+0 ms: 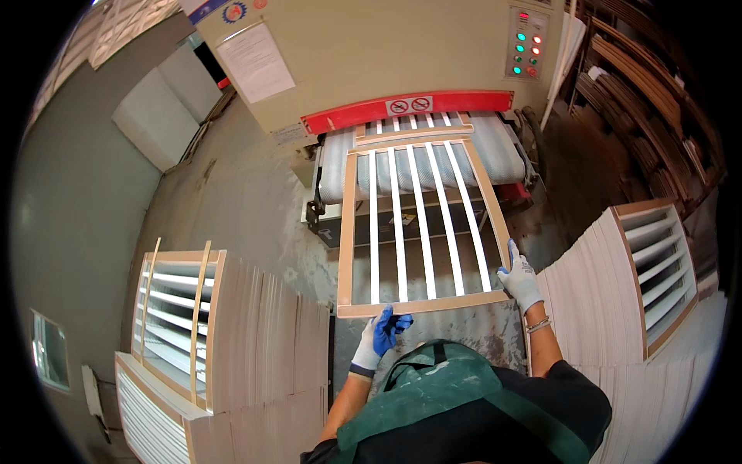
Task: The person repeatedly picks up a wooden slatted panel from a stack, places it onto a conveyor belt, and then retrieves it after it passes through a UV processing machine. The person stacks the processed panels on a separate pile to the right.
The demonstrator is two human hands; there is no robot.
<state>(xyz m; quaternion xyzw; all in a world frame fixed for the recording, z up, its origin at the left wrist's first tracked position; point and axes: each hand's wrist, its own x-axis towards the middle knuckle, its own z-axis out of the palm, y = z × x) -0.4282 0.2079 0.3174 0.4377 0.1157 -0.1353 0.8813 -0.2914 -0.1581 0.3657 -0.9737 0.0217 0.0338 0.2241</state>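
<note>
Head view, from the left: a grey wall runs along the room, with white panels (168, 106) leaning near its far end, above a scuffed grey floor (239, 203). Near it, two pale wooden strips (200, 317) lie across the left stack of louvred frames (267, 340). The gloved left hand (380, 338) grasps the near rail of a slatted frame (346, 232), thumb up against the rail, fingers bent at its lower edge. That frame lies between the person and a beige machine (386, 50), its long axis and white slats pointing away toward the red guard (348, 115); its far end is over the plastic-covered conveyor belt (495, 151), just behind a second frame (372, 140) partly under the guard. The gloved right hand (522, 280) is closed on the right rail near the corner. Beyond stand the right stack of frames (591, 286) and racked brown boards (630, 108).
</note>
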